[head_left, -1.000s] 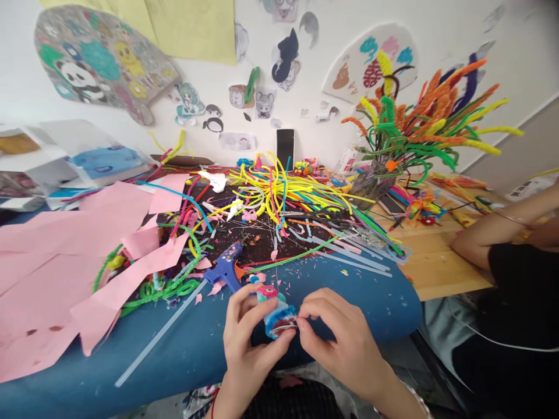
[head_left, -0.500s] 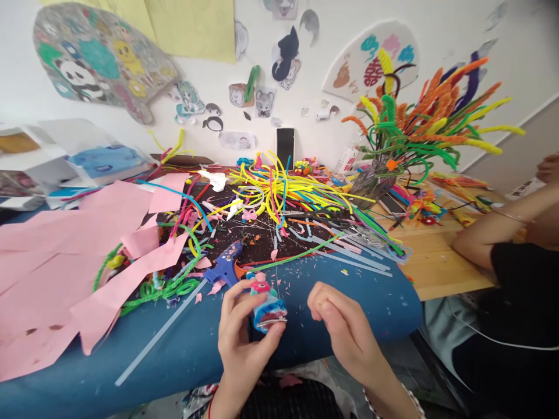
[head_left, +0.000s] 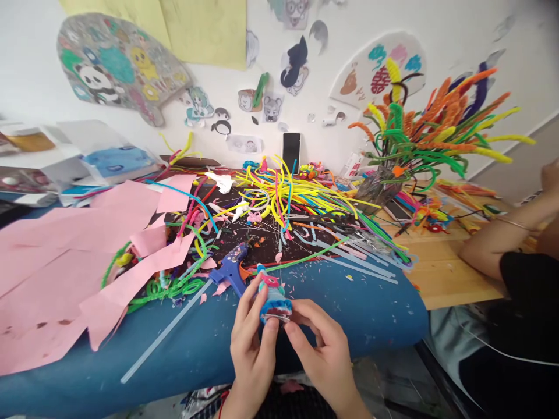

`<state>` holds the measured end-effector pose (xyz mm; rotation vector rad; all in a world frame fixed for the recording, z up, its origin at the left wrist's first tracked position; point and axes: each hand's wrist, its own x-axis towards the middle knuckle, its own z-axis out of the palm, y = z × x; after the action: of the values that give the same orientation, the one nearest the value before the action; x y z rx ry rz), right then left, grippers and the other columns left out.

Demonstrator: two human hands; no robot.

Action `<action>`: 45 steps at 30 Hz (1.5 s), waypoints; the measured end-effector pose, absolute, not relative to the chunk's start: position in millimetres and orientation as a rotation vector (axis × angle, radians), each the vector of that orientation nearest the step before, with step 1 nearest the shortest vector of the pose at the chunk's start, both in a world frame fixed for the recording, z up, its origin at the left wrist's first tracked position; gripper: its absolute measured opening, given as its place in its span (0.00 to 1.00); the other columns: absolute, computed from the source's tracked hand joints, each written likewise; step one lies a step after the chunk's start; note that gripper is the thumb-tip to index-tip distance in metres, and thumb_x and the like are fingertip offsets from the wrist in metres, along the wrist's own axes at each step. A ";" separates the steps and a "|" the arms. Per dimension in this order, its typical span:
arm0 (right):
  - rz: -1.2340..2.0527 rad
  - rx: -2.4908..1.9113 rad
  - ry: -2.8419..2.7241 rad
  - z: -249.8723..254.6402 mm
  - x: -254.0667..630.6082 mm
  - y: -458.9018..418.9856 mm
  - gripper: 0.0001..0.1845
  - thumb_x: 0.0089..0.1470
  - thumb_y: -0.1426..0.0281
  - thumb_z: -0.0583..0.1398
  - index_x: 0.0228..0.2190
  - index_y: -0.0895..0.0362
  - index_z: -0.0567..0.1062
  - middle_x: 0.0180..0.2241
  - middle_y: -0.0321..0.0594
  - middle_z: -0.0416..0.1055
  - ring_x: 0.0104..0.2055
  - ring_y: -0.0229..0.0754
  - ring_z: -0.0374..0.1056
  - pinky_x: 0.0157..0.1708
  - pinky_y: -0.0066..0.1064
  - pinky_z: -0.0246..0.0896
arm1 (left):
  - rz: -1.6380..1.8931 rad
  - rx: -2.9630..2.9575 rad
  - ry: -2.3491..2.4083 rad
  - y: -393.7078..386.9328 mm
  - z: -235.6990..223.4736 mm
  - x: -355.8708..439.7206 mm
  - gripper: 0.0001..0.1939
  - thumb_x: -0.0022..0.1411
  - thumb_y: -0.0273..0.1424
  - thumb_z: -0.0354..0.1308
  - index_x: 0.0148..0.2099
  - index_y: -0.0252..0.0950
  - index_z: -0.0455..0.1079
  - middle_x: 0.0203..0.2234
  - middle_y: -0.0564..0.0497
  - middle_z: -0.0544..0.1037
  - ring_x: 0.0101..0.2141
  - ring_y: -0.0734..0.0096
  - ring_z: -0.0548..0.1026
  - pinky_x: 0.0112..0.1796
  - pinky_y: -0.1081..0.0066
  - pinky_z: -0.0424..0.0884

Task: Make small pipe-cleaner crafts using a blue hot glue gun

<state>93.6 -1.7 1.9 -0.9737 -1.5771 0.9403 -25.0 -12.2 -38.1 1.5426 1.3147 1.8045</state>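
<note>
Between my two hands is a small fuzzy blue and pink pipe-cleaner figure (head_left: pixel 275 295), tilted with its dark reddish underside and a thin pale edge toward me. My left hand (head_left: pixel 253 343) grips it from the left, thumb at the lower edge. On the other side, my right hand (head_left: pixel 321 340) pinches the lower right edge between thumb and fingers. Just beyond the left fingers lies a blue glue gun (head_left: pixel 229 270), a long clear glue stick (head_left: pixel 166 331) reaching from its back toward the front edge.
Pink sheets (head_left: pixel 56 273) cover the left side. Yellow pipe cleaners (head_left: pixel 297 195) heap at the back, with loose glue sticks (head_left: pixel 362 265) to the right. A vase (head_left: pixel 379 186) of fuzzy stems stands back right, near another person's arm (head_left: pixel 493 247). A phone (head_left: pixel 291 152) leans on the wall.
My right hand, earlier held apart and closed, has moved left onto the figure's lower edge. The camera view has shifted slightly; my left hand keeps its hold.
</note>
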 end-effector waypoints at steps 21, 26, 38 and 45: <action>1.352 -0.874 -1.503 -6.7 86.2 -5.9 0.17 0.64 0.62 0.53 0.25 0.56 0.68 0.22 0.31 0.59 0.23 0.33 0.52 0.24 0.26 0.50 | 1.754 1.563 1.261 -12.3 -31.2 -27.9 0.17 0.71 0.31 0.47 0.57 0.45 0.70 0.50 0.48 0.69 0.49 0.67 0.70 0.47 0.70 0.70; 1.281 -0.894 -1.551 -9.0 86.4 -8.6 0.14 0.65 0.64 0.51 0.29 0.55 0.68 0.23 0.31 0.58 0.24 0.34 0.52 0.25 0.26 0.51 | 1.784 1.522 1.244 -12.3 -32.6 -26.1 0.16 0.71 0.31 0.46 0.55 0.44 0.71 0.51 0.48 0.69 0.50 0.65 0.69 0.47 0.68 0.69; 1.104 -0.882 -1.684 -4.1 85.8 -5.1 0.19 0.64 0.63 0.51 0.25 0.55 0.71 0.22 0.35 0.66 0.24 0.37 0.60 0.28 0.28 0.61 | 1.760 1.298 1.081 -8.8 -34.8 -26.8 0.17 0.71 0.32 0.46 0.50 0.43 0.77 0.46 0.47 0.77 0.48 0.61 0.72 0.45 0.64 0.71; 0.925 -0.779 -1.842 3.4 89.1 -2.6 0.13 0.64 0.68 0.50 0.39 0.54 0.74 0.35 0.41 0.76 0.36 0.43 0.71 0.36 0.30 0.64 | 1.747 1.249 0.848 -8.8 -38.6 -32.2 0.16 0.70 0.34 0.49 0.51 0.43 0.76 0.50 0.46 0.76 0.49 0.58 0.73 0.45 0.62 0.72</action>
<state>89.1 -2.6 3.4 -0.7794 -1.8425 0.9254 -32.2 -8.8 -38.6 1.2493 0.8476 1.7474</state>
